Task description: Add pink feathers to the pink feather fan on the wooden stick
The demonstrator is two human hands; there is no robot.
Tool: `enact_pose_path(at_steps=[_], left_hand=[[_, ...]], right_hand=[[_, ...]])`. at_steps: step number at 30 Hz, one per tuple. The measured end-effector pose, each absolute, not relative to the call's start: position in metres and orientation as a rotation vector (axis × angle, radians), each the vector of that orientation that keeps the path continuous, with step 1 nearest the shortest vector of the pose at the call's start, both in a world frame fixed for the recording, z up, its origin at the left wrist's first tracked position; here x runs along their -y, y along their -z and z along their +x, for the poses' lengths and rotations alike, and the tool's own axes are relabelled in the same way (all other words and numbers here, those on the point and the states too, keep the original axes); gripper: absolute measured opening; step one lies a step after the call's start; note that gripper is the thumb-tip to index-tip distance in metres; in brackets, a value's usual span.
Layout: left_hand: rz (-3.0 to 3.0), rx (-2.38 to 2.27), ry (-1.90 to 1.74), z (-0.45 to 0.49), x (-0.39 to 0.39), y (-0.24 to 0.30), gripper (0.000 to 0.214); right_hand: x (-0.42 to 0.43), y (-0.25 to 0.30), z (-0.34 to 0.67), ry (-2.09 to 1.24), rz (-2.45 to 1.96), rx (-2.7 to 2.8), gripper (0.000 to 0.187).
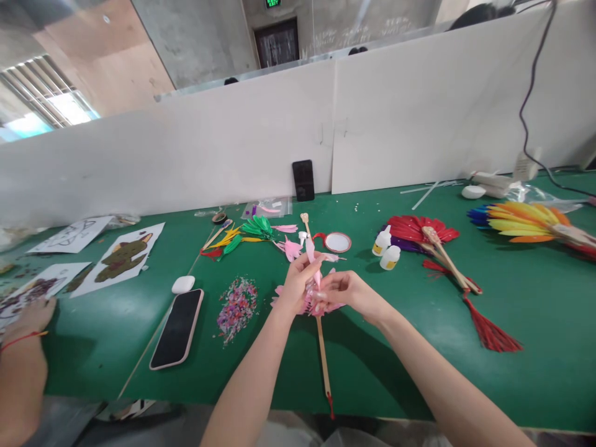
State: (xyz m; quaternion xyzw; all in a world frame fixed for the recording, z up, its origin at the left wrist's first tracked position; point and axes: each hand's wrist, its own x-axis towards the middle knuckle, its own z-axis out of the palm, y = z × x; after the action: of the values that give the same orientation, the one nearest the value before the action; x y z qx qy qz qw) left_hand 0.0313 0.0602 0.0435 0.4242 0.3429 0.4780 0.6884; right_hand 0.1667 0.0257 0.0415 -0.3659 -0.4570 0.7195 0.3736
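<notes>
A pale pink feather (pixel 311 249) stands upright between my hands. My left hand (pixel 300 279) is closed on it from the left. My right hand (pixel 342 292) has its fingers pinched at the feather's lower end. Directly beneath both hands lies a fan with pink feathers (pixel 276 298), its middle mostly hidden by my fingers. Its wooden handle (pixel 322 354) points toward me and ends in a red cord. Just beyond my left hand are a white nozzle (pixel 302 238) and loose pink feathers (pixel 292 249).
Glue bottles (pixel 390 257) stand right of my hands, near a red feather fan (pixel 419 231). A multicoloured fan (pixel 526 222) lies farther right. Left are a pile of coloured bits (pixel 237 309), a phone (pixel 177 329) and another person's hand (pixel 32 320). A white partition (pixel 209 149) borders the table.
</notes>
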Motion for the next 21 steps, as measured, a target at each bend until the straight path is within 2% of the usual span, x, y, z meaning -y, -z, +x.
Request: enact_pose_path(at_steps=[13, 21], left_hand=[[0.822, -0.653, -1.027, 0.0318, -0.0565, -0.0465, 0.028], [0.707, -0.58, -1.079, 0.0316, -0.0578, -0.0453, 0.026]], right_hand=[[-0.0222, -0.0455, 0.1676, -1.722, -0.812, 1.381, 0.035], [-0.0204, -0.0447, 0.1607, -1.522, -0.806, 1.427, 0.039]])
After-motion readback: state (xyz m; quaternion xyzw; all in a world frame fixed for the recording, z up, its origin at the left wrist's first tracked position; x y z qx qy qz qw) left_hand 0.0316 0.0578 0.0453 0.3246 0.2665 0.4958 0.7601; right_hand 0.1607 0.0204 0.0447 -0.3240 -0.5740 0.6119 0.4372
